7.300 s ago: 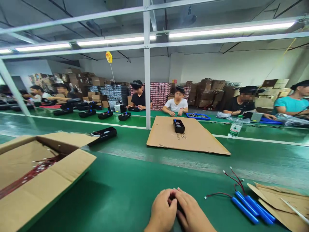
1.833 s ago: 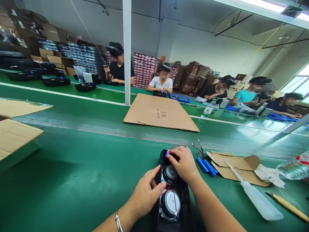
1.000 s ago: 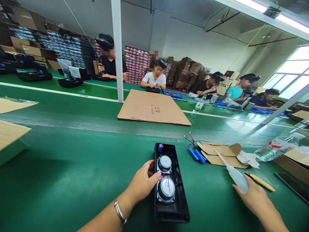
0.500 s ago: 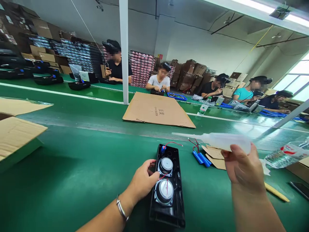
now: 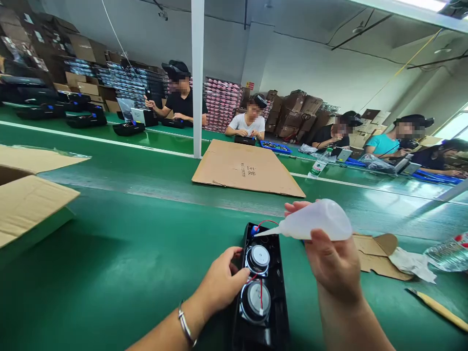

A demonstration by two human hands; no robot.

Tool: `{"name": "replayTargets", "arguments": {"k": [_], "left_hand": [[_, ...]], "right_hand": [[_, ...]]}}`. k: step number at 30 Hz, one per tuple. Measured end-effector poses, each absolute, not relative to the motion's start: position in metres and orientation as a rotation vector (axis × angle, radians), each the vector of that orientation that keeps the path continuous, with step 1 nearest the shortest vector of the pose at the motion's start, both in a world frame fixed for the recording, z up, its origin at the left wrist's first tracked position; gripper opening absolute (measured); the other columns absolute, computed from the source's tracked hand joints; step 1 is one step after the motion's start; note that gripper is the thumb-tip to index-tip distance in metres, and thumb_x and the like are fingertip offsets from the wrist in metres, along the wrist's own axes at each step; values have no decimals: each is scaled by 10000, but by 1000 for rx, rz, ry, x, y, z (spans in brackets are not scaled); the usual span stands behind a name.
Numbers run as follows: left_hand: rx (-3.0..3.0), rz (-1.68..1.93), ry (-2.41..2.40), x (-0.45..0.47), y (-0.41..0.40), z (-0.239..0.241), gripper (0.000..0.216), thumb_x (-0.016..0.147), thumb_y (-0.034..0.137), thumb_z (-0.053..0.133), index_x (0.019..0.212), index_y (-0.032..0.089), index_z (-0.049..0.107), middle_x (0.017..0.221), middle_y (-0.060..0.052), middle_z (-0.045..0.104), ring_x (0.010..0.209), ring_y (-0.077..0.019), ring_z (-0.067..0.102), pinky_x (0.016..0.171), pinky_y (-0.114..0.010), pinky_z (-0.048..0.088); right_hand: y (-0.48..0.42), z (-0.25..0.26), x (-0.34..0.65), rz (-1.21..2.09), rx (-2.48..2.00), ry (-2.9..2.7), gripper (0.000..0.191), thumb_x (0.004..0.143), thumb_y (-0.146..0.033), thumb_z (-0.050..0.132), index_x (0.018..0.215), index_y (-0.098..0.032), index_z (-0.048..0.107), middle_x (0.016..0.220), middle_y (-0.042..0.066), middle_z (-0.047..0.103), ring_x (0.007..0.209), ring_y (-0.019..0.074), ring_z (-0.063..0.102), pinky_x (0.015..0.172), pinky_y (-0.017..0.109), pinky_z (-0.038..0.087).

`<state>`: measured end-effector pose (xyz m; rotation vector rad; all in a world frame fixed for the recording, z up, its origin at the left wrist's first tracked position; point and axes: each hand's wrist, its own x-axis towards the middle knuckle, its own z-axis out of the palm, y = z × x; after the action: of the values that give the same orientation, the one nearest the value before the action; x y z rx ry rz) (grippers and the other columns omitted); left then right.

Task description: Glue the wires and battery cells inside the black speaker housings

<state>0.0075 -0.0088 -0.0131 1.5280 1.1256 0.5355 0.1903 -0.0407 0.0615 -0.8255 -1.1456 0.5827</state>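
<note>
A long black speaker housing (image 5: 280, 292) lies on the green bench, with two round speakers (image 5: 259, 257) set in it and a blue battery (image 5: 255, 230) with red wire at its far end. My left hand (image 5: 228, 275) grips the housing's left edge, thumb over the rim by the speakers. In my right hand (image 5: 332, 263) is a translucent white squeeze bottle (image 5: 316, 222), tilted with its thin nozzle pointing left. The nozzle tip is at the battery; whether it touches cannot be told. My right hand and the bottle cover most of what lies behind them.
Flat cardboard (image 5: 248, 168) lies ahead, and an open carton (image 5: 36, 204) stands at left. To the right are torn cardboard (image 5: 376, 253), white tissue (image 5: 415, 263), a plastic bottle (image 5: 448, 253) and a wooden-handled tool (image 5: 438, 307). A white post (image 5: 198, 78) rises ahead; several people sit across the bench.
My right hand has brought the squeeze bottle left and down, so its nozzle is now at the battery. My left hand stays on the housing. The view has shifted slightly.
</note>
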Motion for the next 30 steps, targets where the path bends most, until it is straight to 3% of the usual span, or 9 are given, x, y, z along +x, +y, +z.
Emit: {"name": "replayTargets", "arguments": {"k": [5, 14, 30], "left_hand": [[1519, 571, 1081, 8, -11, -14, 486, 737, 360, 558, 1186, 179, 511, 1158, -56, 603, 807, -165, 567, 774, -324, 461], [1518, 585, 1062, 7, -12, -17, 505, 763, 425, 560, 1204, 184, 512, 1122, -60, 621, 792, -164, 581, 765, -317, 468], [1488, 599, 1061, 7, -13, -16, 527, 765, 440, 561, 1218, 177, 510, 1191, -68, 587, 844, -171, 576, 790, -331, 484]], "right_hand": [[-40, 55, 175, 527, -897, -1269, 560, 754, -259, 725, 1237, -250, 441, 1103, 107, 632, 1058, 281, 602, 874, 467, 525], [-38, 49, 173, 298, -1077, -1493, 500, 775, -340, 702, 1203, -287, 449, 1102, 92, 635, 1037, 291, 608, 876, 548, 508], [-35, 50, 167, 330, -1040, -1491, 428, 781, -266, 674, 1164, -307, 486, 1072, 45, 645, 979, 231, 619, 871, 443, 523]]}}
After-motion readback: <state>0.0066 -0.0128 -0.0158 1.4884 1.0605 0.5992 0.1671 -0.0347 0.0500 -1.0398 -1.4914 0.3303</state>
